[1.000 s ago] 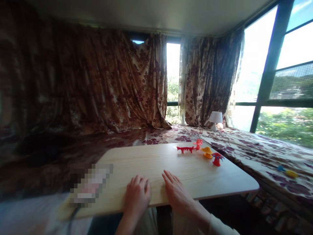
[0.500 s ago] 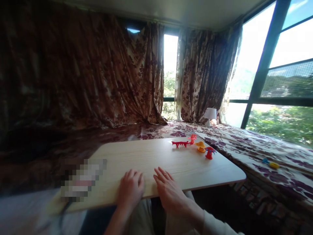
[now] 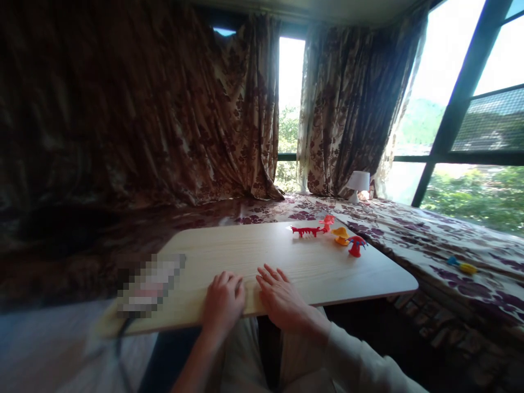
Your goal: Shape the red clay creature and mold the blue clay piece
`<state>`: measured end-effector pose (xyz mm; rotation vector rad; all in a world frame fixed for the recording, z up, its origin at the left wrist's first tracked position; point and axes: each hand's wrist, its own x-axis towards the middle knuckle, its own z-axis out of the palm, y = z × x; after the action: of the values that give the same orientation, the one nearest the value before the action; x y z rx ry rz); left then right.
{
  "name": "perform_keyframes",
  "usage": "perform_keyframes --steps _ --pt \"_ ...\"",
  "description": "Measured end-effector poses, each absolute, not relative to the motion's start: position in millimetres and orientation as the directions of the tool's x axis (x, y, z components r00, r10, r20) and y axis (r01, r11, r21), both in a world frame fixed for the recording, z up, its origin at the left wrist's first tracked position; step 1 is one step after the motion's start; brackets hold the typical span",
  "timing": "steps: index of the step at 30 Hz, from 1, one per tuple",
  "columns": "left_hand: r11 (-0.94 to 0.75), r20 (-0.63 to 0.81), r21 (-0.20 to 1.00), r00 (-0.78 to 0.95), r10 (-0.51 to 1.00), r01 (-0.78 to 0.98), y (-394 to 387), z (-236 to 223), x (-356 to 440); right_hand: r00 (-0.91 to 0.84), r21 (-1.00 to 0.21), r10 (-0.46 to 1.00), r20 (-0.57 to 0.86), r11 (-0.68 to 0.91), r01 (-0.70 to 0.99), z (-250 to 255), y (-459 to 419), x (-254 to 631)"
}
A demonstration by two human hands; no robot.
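My left hand (image 3: 223, 300) rests palm down at the near edge of the pale wooden table (image 3: 245, 245), its fingers loosely bent and nothing seen in them. Beside it on the right, my right hand (image 3: 282, 297) lies flat with its fingers spread on the tabletop. Both hands are empty and apart from each other. Toward the far right of the table stand small plastic toys: a long red spiky piece (image 3: 307, 232), a pinkish-red figure (image 3: 327, 222), a yellow mushroom-like piece (image 3: 340, 236) and a red dome with blue spikes (image 3: 357, 246).
A blurred-out device (image 3: 151, 284) with a dark cable (image 3: 119, 349) lies on the table's left end. Beyond the table is a flower-patterned bed cover (image 3: 393, 218) with a white lamp (image 3: 359, 181). A blue-and-yellow toy (image 3: 466, 267) lies at right.
The camera view has tipped slightly down and left, so the scene sits higher and farther right. My right fingers look slightly more spread. The toys keep their places on the table.
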<state>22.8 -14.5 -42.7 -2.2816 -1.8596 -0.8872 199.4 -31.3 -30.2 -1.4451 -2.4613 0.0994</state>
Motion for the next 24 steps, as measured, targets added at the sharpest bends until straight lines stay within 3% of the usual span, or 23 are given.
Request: perform_keyframes --steps 8,15,20,24 --pt "-0.283 0.489 0.279 0.117 0.864 0.918 -17 -40 20 -0.323 -0.220 0.922 0.214 0.368 0.904 -16 18 201" --pt "-0.266 0.482 0.312 0.090 0.872 0.912 -17 -41 24 -0.498 -0.187 0.838 0.225 0.539 0.821 -26 -27 185" --pt "-0.255 0.487 0.300 0.083 0.869 0.919 -20 -39 21 -0.362 -0.211 0.906 0.218 0.406 0.889 -16 23 176" --pt "-0.257 0.498 0.305 0.076 0.864 0.917 -19 -42 22 -0.331 -0.194 0.926 0.183 0.364 0.911 -25 2 206"
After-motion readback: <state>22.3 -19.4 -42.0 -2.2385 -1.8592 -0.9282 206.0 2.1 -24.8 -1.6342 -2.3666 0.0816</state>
